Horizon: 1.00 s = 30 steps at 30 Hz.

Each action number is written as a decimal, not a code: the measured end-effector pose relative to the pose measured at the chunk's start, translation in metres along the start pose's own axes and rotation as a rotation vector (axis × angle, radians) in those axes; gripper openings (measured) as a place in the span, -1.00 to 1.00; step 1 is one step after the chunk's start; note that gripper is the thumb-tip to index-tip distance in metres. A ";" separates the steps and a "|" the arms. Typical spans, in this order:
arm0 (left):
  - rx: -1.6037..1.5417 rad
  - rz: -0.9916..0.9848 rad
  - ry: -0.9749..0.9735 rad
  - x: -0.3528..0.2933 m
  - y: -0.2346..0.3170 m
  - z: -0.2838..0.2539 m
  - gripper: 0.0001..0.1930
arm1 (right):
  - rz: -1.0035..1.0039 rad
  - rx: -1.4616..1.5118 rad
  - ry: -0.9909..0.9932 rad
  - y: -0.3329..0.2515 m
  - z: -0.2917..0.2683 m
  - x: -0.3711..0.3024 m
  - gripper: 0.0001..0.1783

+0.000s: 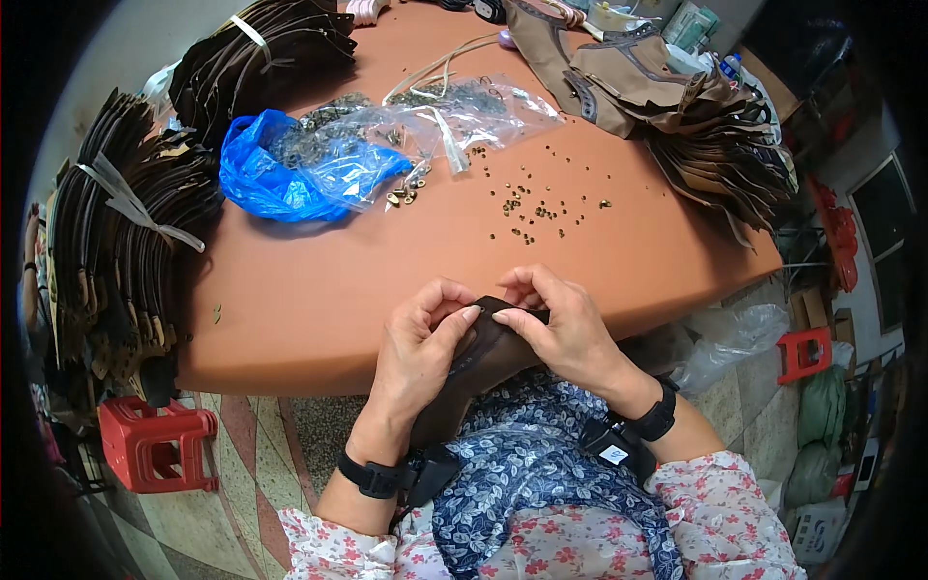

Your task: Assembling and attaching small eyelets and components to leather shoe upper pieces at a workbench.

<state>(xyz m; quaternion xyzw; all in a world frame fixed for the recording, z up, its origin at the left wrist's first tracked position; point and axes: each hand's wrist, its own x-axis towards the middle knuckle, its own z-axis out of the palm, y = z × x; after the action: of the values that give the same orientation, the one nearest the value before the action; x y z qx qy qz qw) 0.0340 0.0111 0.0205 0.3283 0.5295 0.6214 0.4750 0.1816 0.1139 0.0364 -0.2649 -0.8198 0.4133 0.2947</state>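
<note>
A dark brown leather-like piece, perhaps part of a shoe upper, hangs over the table's near edge toward my lap. My left hand pinches its top edge between thumb and fingers. On the other side of that edge my right hand is closed too, its thumb pressed on the piece. A tiny light fleck shows by the left thumb tip; what it is I cannot make out. Small brass-coloured fittings lie scattered on the orange-brown tabletop beyond my hands.
A blue plastic bag and clear bags of small metal parts lie further back. Tied stacks of dark pieces stand at left; brown pieces are piled at right. Red stools stand on the floor.
</note>
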 end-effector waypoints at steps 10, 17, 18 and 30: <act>0.223 0.132 0.062 -0.005 -0.009 0.003 -0.92 | 0.062 -0.126 -0.044 0.003 0.006 -0.001 -0.88; -0.061 -0.053 0.026 -0.003 -0.002 -0.001 -0.94 | 0.246 0.188 -0.257 0.000 -0.015 0.005 -0.83; -0.067 -0.050 0.038 -0.002 0.000 0.001 -0.94 | 0.251 0.205 -0.270 -0.001 -0.016 0.005 -0.83; -0.024 0.015 0.071 -0.004 -0.002 0.004 -0.92 | 0.212 0.108 -0.240 0.001 -0.011 0.004 -0.84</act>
<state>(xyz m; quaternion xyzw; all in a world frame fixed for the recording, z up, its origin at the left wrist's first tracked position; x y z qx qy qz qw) 0.0393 0.0084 0.0200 0.3042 0.5361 0.6426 0.4550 0.1864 0.1228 0.0418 -0.2826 -0.7932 0.5143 0.1631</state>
